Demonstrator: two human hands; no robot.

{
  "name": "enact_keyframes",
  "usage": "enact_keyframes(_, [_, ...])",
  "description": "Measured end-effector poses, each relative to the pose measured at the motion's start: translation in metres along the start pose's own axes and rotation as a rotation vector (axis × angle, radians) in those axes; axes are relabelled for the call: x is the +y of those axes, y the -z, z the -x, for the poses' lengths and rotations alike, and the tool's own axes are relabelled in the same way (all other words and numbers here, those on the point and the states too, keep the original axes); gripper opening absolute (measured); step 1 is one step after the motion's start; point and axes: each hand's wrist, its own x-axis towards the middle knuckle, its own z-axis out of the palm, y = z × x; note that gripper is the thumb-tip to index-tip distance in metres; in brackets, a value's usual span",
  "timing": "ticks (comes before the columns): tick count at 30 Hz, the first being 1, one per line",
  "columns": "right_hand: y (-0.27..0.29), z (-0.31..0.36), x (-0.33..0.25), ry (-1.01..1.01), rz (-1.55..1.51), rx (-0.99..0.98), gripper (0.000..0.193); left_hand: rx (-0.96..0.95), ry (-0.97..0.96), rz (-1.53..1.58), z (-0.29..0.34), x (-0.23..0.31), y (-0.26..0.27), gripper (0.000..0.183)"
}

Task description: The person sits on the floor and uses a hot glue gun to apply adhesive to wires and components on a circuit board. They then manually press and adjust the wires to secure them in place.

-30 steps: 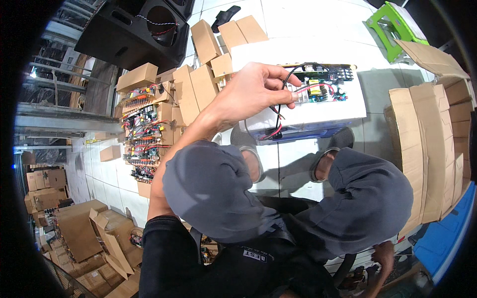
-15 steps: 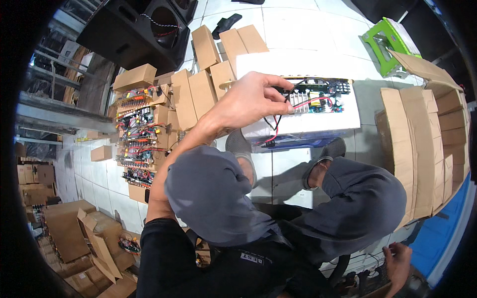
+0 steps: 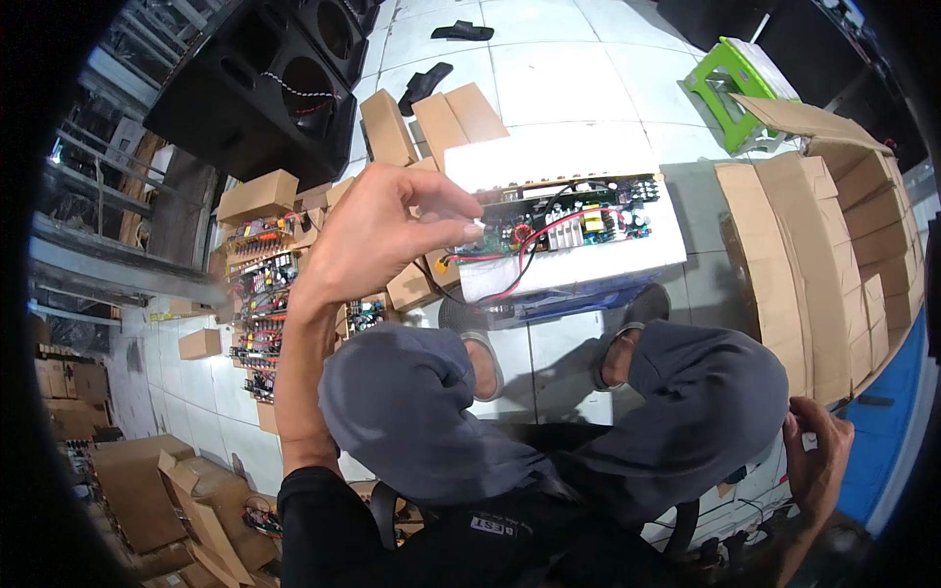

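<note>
A long circuit board (image 3: 564,233) with silver heat sinks, a yellow transformer and red and black wires (image 3: 529,247) lies on a white foam block (image 3: 627,263) in front of me. At the board's left end, my left hand (image 3: 377,230) is closed in a pinch, a small white piece (image 3: 478,224) showing at the thumb and fingertip. The wires loop below that hand, over the block's near edge. My right hand (image 3: 821,453) is low at the right, beside my knee and just below a large open carton (image 3: 784,274). Its fingers are curled; what they hold, if anything, cannot be made out.
Several similar boards (image 3: 263,323) are stacked at the left among small brown boxes (image 3: 387,127). Black speaker cabinets (image 3: 255,88) stand far left, a green stool (image 3: 730,98) far right. Black sandals (image 3: 426,86) lie on the tiles. More open cartons (image 3: 201,490) sit near left.
My left hand has moved left from the board's middle to its left end, uncovering the wires across the board. My right hand has risen toward the carton. The view has shifted slightly.
</note>
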Motion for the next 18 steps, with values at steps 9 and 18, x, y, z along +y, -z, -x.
enact_keyframes(9, [-0.003,-0.045,-0.032,0.441,0.127,0.267,0.014,0.088,-0.045,0.142,0.000,0.033,0.009,0.014])
enact_keyframes(18, [-0.012,-0.073,-0.060,0.618,-0.249,0.093,0.024,0.132,-0.321,0.112,-0.030,0.064,0.026,0.023])
